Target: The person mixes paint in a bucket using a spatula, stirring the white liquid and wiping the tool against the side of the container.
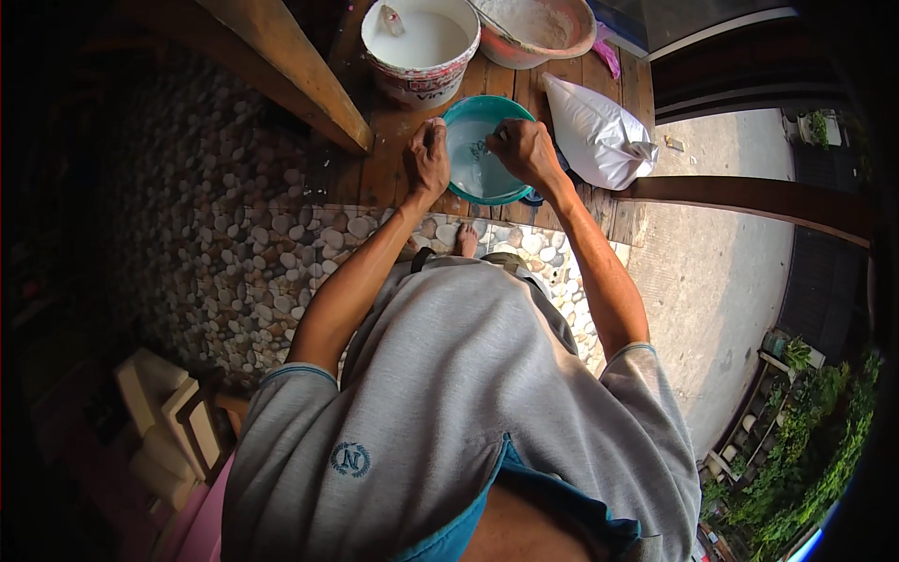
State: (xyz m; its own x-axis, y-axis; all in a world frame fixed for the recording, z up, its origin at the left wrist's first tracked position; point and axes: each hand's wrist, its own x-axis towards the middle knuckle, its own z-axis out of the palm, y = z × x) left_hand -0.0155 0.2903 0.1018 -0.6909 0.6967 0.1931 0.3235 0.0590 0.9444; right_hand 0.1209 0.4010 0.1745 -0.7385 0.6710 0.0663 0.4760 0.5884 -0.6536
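Observation:
A round teal basin [489, 199] with pale, watery liquid inside stands on a wooden table. My left hand [428, 159] is closed at the basin's left rim, fingers curled and thumb up, holding it. Over the right part of the basin, my right hand [526, 150] is closed with its fingers pinched together. Something small and dark shows in the liquid by its fingertips, too small to name; what the fingers hold is hidden.
Behind the basin stand a white bucket [426, 80] of white liquid and a pinkish tub [543, 42] with whitish residue. A full white sack [599, 136] leans at the right of the wooden table [379, 183]. A wooden post [290, 70] rises at the left.

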